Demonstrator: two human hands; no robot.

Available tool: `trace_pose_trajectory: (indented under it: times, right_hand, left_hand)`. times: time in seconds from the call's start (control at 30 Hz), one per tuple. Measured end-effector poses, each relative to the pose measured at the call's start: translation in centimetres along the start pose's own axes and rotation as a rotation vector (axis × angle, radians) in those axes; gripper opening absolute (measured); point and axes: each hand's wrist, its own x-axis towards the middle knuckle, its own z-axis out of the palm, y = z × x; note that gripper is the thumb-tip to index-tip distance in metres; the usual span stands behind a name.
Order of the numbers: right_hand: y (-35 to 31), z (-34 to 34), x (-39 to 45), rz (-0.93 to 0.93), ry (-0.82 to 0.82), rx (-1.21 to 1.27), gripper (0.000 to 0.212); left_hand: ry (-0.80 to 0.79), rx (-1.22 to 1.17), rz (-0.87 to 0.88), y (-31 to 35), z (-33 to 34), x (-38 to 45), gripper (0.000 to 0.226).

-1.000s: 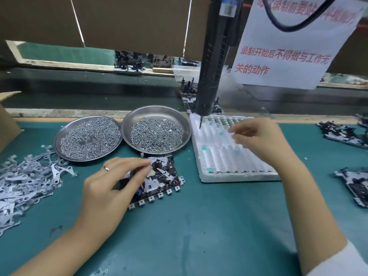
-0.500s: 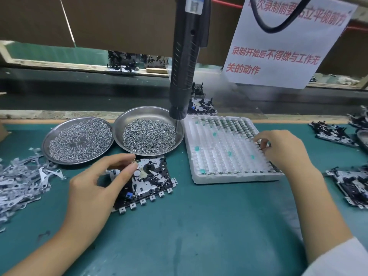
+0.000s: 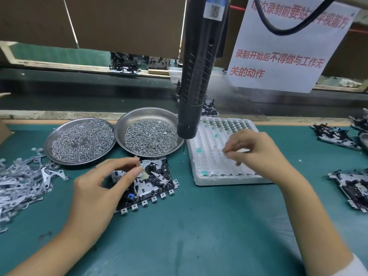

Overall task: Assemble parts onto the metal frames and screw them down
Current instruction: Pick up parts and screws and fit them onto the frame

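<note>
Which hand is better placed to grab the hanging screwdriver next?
Right, probably. The right hand hovers over the white tray just beside the screwdriver; the left hand is at the metal frame.

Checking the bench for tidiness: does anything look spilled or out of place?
Mostly orderly. The thin metal levers lie in a loose, tangled heap straight on the mat, not in a dish like the screws. Nothing looks damaged.

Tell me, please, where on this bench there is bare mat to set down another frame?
The widest bare green mat lies at the near edge, between the two forearms, below the metal frame and white foam tray. It is crowded elsewhere: loose metal levers on the left, two screw dishes behind, more frames on the right.
</note>
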Motion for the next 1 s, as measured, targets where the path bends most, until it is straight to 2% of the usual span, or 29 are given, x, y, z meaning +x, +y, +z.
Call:
trace_pose_trajectory:
  times: [0.1, 0.17, 0.3, 0.43, 0.7, 1.0]
  right_hand:
    - [-1.2, 2.9, -0.6, 0.013, -0.27, 0.199, 0.025]
    - [-1.7, 5.1, -1.0, 0.002, -0.312, 0.281, 0.025]
    - [-2.4, 8.9, -1.6, 0.004, -0.266, 0.502, 0.024]
    - [-2.9, 10.1, -2.1, 0.008, -0.242, 0.619, 0.024]
    - [-3.1, 10.8, -2.4, -0.049, -0.174, 0.631, 0.025]
    - [-2.8, 11.3, -2.5, -0.066, -0.154, 0.614, 0.019]
  left_hand:
    - [-0.019, 0.024, 0.031, 0.1, 0.1, 0.0, 0.016]
    - [-0.039, 0.06, 0.081, 0.2, 0.1, -0.1, 0.016]
    - [-0.094, 0.12, 0.183, 0.1, 0.2, -0.2, 0.016]
    - [-0.124, 0.134, 0.263, 0.0, 0.3, -0.2, 0.018]
    - [-0.14, 0.103, 0.204, -0.3, 0.3, -0.3, 0.019]
    - [-0.187, 0.117, 0.269, -0.4, 0.3, -0.1, 0.014]
